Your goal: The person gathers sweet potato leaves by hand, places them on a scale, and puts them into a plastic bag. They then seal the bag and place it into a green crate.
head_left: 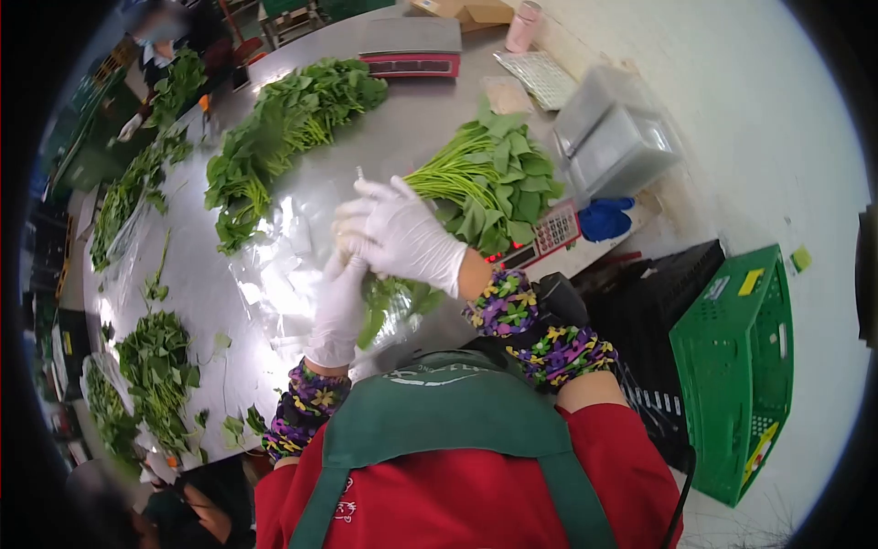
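Observation:
My right hand (402, 229), in a white glove, lies across the fingertips of my left hand (337, 306), gloved alike. The fingers of both are closed together at one spot, and what they pinch there is mostly hidden. Green leaves (391, 302) show below the hands, between my wrists; their stems are covered. Just beyond my right hand, a bunch of leafy greens (494, 174) with long pale stems rests on a scale (553, 227) with red lit digits. Clear plastic bags (279, 297) lie left of my hands.
A long heap of greens (283, 128) lies farther back on the metal table (206, 274). More greens (157, 371) lie at the left. A second scale (412, 64) stands behind. Plastic containers (622, 137) and a green crate (732, 366) are right. Two co-workers handle greens at left.

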Available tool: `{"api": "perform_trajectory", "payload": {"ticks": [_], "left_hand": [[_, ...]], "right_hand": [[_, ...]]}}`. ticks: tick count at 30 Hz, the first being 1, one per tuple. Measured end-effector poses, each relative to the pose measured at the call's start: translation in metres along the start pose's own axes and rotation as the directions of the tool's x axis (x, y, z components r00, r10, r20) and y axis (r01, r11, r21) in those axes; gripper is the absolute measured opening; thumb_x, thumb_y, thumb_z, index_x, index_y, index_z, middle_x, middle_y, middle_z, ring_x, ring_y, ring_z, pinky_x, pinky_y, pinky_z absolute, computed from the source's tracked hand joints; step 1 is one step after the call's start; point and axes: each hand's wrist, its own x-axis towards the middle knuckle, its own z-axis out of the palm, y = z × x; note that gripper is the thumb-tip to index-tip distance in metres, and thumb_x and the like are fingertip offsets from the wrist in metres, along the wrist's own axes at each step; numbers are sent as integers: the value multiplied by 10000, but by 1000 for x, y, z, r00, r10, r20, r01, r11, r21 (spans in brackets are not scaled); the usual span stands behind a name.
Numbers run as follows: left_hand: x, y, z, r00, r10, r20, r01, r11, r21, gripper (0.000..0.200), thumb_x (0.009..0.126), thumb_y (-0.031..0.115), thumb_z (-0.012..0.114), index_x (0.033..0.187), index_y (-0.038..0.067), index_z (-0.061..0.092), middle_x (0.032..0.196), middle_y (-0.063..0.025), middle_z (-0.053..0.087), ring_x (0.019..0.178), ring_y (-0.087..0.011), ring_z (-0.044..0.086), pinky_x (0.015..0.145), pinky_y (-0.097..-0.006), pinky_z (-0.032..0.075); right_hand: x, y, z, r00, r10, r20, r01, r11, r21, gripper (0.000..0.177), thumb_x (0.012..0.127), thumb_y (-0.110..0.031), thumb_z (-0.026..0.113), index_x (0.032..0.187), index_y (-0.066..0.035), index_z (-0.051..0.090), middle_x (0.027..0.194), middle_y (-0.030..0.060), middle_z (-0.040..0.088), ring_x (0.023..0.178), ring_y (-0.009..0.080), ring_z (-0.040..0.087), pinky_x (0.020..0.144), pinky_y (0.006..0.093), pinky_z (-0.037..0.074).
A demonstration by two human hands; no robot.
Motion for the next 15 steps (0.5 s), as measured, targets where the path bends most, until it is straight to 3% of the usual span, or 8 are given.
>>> {"api": "perform_trajectory", "payload": {"ticks": [3,4,5,6,8,12,13,15], "left_hand": [[5,-7,-9,1000,-24,-16,25,999,27,174,1033,210,507,1095,56,561,910,2,575,817,-98,549,720,-235,460],[9,-7,-11,992,96,-86,-79,981,177,186,1035,225,504,1095,58,557,889,5,557,801,-99,538,716,-240,462],[13,-4,-10,965,226,-136,-171,929,329,197,1036,240,501,1095,59,553,869,8,540,786,-100,527,712,-245,464],[11,16,-4,980,37,-195,-50,997,-62,193,1037,255,500,1089,72,533,816,18,467,735,-109,478,753,-271,474],[20,32,-4,974,157,-161,-195,947,-256,179,1048,247,482,1079,73,507,784,25,395,705,-114,427,791,-301,475],[34,60,9,988,153,-30,-140,780,-610,143,1053,214,466,1069,74,490,777,27,374,701,-118,399,841,-327,470],[41,61,13,978,182,104,-60,717,-695,148,1060,199,437,1063,66,500,773,19,380,709,-126,400,896,-341,456],[52,67,27,928,250,277,68,616,-785,144,1059,166,423,1066,53,512,779,11,387,719,-134,398,948,-355,444]], "right_hand": [[-11,-6,9,988,155,-7,-150,963,225,560,918,-441,586,1332,-65,548,1326,146,572,1253,352,501,1059,544,330],[-14,-7,9,974,220,-55,-190,922,336,678,907,-484,595,1410,-46,474,1338,173,552,1249,351,504,1062,555,320],[-18,-6,11,971,237,-39,-218,937,271,860,884,-530,614,1501,-18,307,1328,207,534,1226,347,518,1062,552,317],[-25,-7,10,968,248,-44,-228,937,266,860,884,-530,614,1501,-18,307,1328,207,534,1226,347,518,1062,552,317],[-37,-11,9,973,204,108,-223,954,202,889,886,-540,615,1522,-26,268,1303,191,550,1180,338,543,1053,530,334],[-43,0,16,988,152,-38,-148,984,101,662,851,-392,683,1366,-48,447,1052,126,594,1008,308,580,1037,514,343],[-40,5,16,980,108,-166,-97,992,76,520,843,-312,684,1263,-66,501,958,104,570,969,293,573,1033,508,344],[-34,11,-6,972,76,-221,-68,997,46,577,864,-372,659,1316,-62,480,1095,144,577,1114,327,543,1084,562,287]]}}
